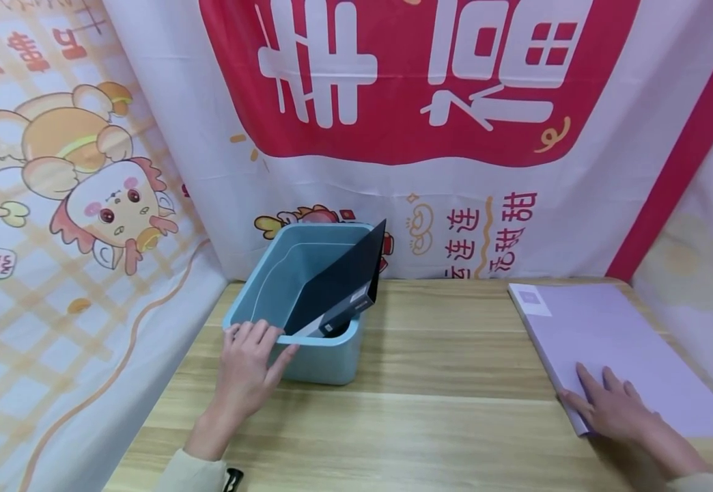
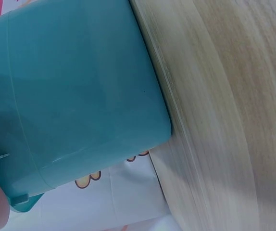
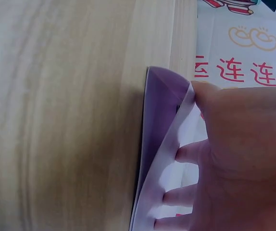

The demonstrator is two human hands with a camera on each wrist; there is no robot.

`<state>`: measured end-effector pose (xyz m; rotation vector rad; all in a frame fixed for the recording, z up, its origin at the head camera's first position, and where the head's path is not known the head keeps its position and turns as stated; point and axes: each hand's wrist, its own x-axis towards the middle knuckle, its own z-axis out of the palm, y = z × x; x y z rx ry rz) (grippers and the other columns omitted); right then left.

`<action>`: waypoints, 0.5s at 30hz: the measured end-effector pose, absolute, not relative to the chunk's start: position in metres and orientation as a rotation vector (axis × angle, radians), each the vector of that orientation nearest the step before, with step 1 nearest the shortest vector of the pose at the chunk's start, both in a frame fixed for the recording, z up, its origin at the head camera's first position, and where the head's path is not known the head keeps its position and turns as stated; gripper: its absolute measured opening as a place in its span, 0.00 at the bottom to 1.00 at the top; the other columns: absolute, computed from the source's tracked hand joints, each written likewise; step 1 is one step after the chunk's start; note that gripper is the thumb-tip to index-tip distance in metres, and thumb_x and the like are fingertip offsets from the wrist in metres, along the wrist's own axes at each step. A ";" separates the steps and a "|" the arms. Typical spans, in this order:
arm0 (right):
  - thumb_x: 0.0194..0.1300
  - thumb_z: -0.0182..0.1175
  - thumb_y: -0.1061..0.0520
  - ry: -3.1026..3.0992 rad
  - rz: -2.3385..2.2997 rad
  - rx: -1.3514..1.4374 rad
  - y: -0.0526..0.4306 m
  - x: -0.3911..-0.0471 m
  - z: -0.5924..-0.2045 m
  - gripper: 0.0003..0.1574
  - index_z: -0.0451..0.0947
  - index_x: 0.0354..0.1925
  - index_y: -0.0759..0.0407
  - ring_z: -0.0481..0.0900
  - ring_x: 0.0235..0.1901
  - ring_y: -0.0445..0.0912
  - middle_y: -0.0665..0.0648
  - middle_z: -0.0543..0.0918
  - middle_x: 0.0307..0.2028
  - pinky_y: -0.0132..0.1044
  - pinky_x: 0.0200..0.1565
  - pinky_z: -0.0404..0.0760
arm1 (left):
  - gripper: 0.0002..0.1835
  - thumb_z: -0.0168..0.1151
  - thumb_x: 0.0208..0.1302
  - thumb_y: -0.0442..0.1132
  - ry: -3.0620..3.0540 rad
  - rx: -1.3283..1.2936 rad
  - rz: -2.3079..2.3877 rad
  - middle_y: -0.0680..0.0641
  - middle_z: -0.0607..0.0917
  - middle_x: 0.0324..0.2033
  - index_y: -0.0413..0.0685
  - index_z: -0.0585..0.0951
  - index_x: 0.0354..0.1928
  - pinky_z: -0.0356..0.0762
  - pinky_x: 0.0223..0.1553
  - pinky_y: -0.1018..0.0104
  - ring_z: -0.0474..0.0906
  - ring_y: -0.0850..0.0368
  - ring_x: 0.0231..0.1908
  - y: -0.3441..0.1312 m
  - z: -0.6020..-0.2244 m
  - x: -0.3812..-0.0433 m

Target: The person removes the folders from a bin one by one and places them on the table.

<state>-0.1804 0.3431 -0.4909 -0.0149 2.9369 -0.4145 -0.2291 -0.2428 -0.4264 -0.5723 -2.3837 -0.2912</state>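
Observation:
In the head view, my left hand (image 1: 247, 372) grips the near rim of a blue plastic bin (image 1: 326, 362), its fingers hooked over the edge near the left corner. A black file folder (image 1: 338, 280) leans inside the bin, tilted, with its upper corner sticking out past the right rim. The bin's side wall (image 2: 75, 96) fills much of the left wrist view. At the right, my right hand (image 1: 617, 406) rests on a closed lilac file folder (image 1: 614, 328) lying flat, fingers spread over the cover and thumb at the spine edge. The spine end (image 3: 164, 103) shows as a hollow opening in the right wrist view.
Both folders and the bin are on a wooden table (image 1: 455, 369). A printed white cloth with a red panel (image 1: 406, 82) hangs behind its back edge. Another patterned cloth (image 1: 86, 205) drapes along the left side.

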 end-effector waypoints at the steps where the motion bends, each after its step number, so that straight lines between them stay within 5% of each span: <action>1: 0.68 0.38 0.30 2.953 -0.414 -0.031 0.342 -0.181 -0.490 0.52 0.52 0.65 0.75 0.48 0.52 0.86 0.90 0.48 0.57 0.80 0.38 0.55 | 0.18 0.54 0.64 0.59 -2.383 -0.572 -0.289 0.53 0.74 0.32 0.53 0.78 0.38 0.58 0.50 0.48 0.68 0.53 0.35 -0.244 -0.427 -0.229; 7: 0.69 0.40 0.33 2.991 -0.408 -0.081 0.341 -0.187 -0.491 0.50 0.55 0.63 0.78 0.50 0.53 0.83 0.91 0.50 0.56 0.75 0.50 0.51 | 0.18 0.54 0.64 0.59 -2.377 -0.570 -0.285 0.53 0.74 0.32 0.52 0.78 0.38 0.59 0.50 0.47 0.68 0.52 0.35 -0.247 -0.428 -0.227; 15: 0.69 0.43 0.35 3.039 -0.426 -0.140 0.342 -0.193 -0.494 0.49 0.56 0.62 0.80 0.51 0.56 0.79 0.90 0.53 0.56 0.71 0.53 0.48 | 0.18 0.53 0.64 0.59 -2.375 -0.563 -0.271 0.53 0.74 0.32 0.53 0.78 0.38 0.59 0.51 0.47 0.68 0.53 0.35 -0.251 -0.429 -0.226</action>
